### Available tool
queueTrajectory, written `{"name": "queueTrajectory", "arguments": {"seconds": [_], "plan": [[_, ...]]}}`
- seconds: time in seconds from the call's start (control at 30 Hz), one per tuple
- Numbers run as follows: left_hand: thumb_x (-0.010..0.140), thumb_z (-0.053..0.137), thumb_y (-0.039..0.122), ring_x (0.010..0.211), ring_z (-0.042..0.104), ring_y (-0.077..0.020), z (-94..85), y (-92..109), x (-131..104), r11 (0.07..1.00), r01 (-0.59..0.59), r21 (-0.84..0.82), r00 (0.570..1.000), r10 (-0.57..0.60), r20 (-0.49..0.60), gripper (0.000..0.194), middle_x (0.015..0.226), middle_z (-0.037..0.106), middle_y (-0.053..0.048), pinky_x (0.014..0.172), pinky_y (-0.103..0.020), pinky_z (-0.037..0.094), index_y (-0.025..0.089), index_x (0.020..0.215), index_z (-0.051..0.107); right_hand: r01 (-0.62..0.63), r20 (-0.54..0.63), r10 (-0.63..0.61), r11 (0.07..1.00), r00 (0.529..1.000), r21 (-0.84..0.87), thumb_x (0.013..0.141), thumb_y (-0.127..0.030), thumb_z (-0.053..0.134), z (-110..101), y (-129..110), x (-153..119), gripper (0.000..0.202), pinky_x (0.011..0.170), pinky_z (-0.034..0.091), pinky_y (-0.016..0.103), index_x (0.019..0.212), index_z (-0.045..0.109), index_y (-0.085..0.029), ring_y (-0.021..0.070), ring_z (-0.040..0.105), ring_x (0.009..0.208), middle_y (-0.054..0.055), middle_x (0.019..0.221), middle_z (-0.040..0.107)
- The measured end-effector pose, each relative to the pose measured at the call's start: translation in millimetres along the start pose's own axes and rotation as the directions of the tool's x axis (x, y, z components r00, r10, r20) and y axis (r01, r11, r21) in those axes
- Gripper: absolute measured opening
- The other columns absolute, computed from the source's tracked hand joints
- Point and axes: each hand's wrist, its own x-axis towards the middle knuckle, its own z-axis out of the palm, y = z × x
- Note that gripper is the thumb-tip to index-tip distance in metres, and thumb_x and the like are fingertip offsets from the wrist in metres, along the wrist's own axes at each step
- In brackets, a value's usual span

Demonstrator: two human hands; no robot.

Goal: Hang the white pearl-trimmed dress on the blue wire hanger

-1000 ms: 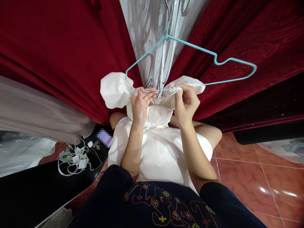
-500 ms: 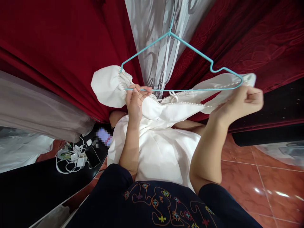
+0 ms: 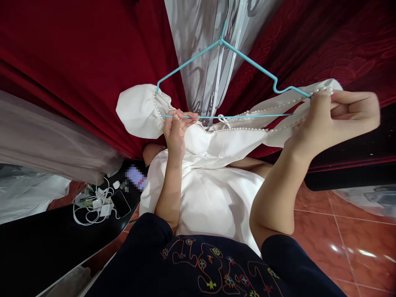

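A light blue hanger (image 3: pixel 250 62) stands upright in front of me, its left end inside one puffy sleeve of a white dress (image 3: pixel 216 194) that lies over my lap. Pearl-like beads edge the neckline. My left hand (image 3: pixel 178 128) pinches the hanger's bottom bar beside that sleeve, some fingers extended. Over at the right, my right hand (image 3: pixel 340 111) grips the beaded edge of the other shoulder, stretched out sideways around the hanger's right end. That end is hidden behind the fabric and my hand.
A black table (image 3: pixel 62 243) at the left holds white cables (image 3: pixel 89 218), a dark phone (image 3: pixel 120 204) and small items. Red curtains (image 3: pixel 93 49) and a sheer grey curtain (image 3: pixel 194 45) hang ahead. Reddish floor tiles (image 3: pixel 365 235) show at the right.
My right hand has moved right and slightly up, pulling the dress's right shoulder outward over the hanger's right end. My left hand and the hanger stay nearly in place.
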Motion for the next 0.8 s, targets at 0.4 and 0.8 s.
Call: {"name": "queueTrajectory", "arguments": {"seconds": [0.4, 0.8], "plan": [[0.101, 0.06, 0.061, 0.092, 0.08, -0.0214, -1.7, 2.5, 0.2, 1.0, -0.023, 0.005, 1.0, 0.022, 0.011, 0.039, 0.092, 0.079, -0.004, 0.091, -0.037, 0.063, 0.025, 0.092, 0.051, 0.148, -0.045, -0.147, 0.989, 0.988, 0.012, 0.074, 0.001, 0.074, -7.0, -10.9, -16.9, 0.025, 0.055, 0.023, 0.022, 0.066, 0.06, -0.017, 0.0008, 0.043, 0.054, -0.008, 0.061, 0.049], [0.099, 0.059, 0.068, 0.093, 0.079, -0.0213, -0.8, 8.2, 1.0, 0.998, -0.024, 0.063, 0.999, 0.026, -0.029, 0.045, 0.091, 0.079, -0.004, 0.092, -0.037, 0.063, 0.025, 0.09, 0.049, 0.086, 0.223, -0.125, 0.98, 0.967, 0.178, 0.082, -0.026, 0.081, 21.6, -16.0, -42.2, 0.02, 0.052, 0.028, 0.023, 0.077, 0.064, -0.017, 0.0045, 0.048, 0.05, -0.005, 0.06, 0.057]]}}
